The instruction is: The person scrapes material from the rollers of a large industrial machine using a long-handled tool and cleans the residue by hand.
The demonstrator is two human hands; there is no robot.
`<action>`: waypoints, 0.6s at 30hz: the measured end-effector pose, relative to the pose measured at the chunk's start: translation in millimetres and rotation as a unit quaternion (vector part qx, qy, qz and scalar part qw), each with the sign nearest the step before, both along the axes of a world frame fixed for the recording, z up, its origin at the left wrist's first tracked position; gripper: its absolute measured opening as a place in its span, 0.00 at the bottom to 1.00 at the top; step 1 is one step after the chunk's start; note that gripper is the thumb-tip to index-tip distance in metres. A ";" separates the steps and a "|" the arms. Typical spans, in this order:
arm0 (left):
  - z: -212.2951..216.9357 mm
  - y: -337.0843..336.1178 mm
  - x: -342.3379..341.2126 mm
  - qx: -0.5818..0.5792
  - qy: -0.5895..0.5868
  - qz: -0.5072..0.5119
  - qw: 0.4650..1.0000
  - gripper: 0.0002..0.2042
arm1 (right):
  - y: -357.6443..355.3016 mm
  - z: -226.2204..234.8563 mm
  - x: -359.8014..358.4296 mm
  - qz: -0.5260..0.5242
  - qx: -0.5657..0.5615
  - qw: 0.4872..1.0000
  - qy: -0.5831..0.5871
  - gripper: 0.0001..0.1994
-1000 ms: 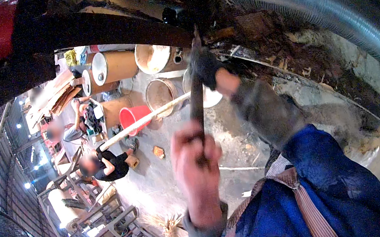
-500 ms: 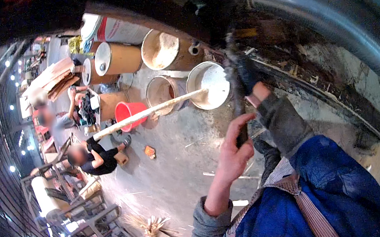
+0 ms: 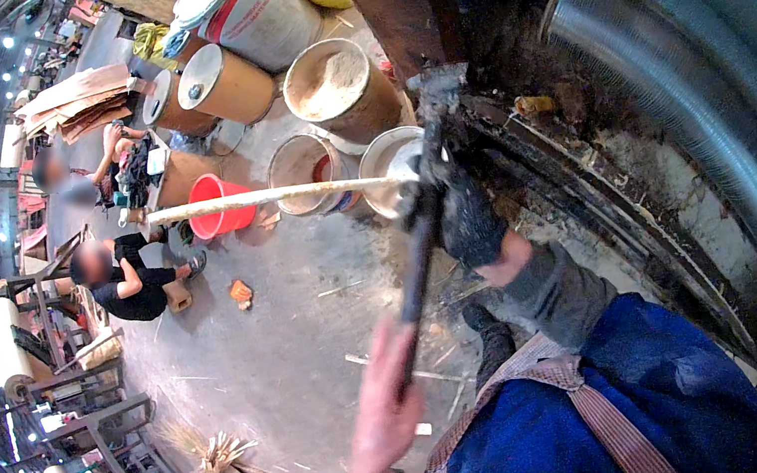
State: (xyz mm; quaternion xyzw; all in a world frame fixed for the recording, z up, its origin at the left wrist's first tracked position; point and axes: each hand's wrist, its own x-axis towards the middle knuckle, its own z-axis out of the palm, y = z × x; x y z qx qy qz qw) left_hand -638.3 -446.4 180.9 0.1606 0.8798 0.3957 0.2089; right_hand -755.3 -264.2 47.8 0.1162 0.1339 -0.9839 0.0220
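Note:
A long-handled hammer (image 3: 420,244) with a dark shaft and a blocky grey head slants up and away in front of me. My right hand (image 3: 464,216), in a dark glove, is closed round the shaft below the head. Bare and blurred by motion, my left hand (image 3: 383,408) grips the lower end of the shaft. The hammer's head is beside a dark, dirty machine frame (image 3: 595,198) on my right. A big curved shiny metal cylinder (image 3: 682,122) rises beyond that frame.
Drums and buckets stand ahead, among them an open tan drum (image 3: 341,81), a white bucket (image 3: 382,160) with a long pale pole (image 3: 260,197), and a red bucket (image 3: 219,207). A seated person (image 3: 131,280) is at left, near roller frames (image 3: 89,429). Straw-like sticks (image 3: 219,454) litter the floor.
The hammer has swung from nearly upright to a slant, its lower end going left. My left hand has moved down and left and closed on the shaft. The view has shifted.

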 end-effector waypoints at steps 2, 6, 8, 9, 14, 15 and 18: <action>20.4 -2.4 -24.8 -0.020 0.089 0.069 0.993 0.28 | 3.8 10.6 -21.3 -0.008 -0.050 0.998 0.037 0.11; 81.5 -7.6 -61.7 -0.126 0.243 0.059 0.960 0.21 | -5.6 47.9 -65.0 -0.024 -0.216 0.973 0.079 0.11; 114.6 0.8 -75.8 -0.161 0.281 0.098 0.941 0.20 | -10.2 63.4 -88.2 -0.038 -0.253 0.960 0.112 0.11; 119.9 12.7 -93.1 -0.140 0.322 0.081 0.933 0.19 | -1.7 62.6 -100.4 -0.059 -0.252 0.953 0.159 0.11; 183.4 34.1 -127.0 -0.156 0.398 0.024 0.904 0.17 | -11.8 89.1 -141.5 -0.194 -0.073 0.957 0.202 0.12; 192.2 31.8 -136.6 -0.169 0.420 -0.040 0.891 0.16 | -18.7 93.8 -145.3 -0.168 -0.175 0.953 0.182 0.12; 166.0 42.8 -194.1 -0.223 0.332 -0.012 0.916 0.15 | 1.5 60.8 -174.7 -0.129 -0.319 0.927 0.149 0.13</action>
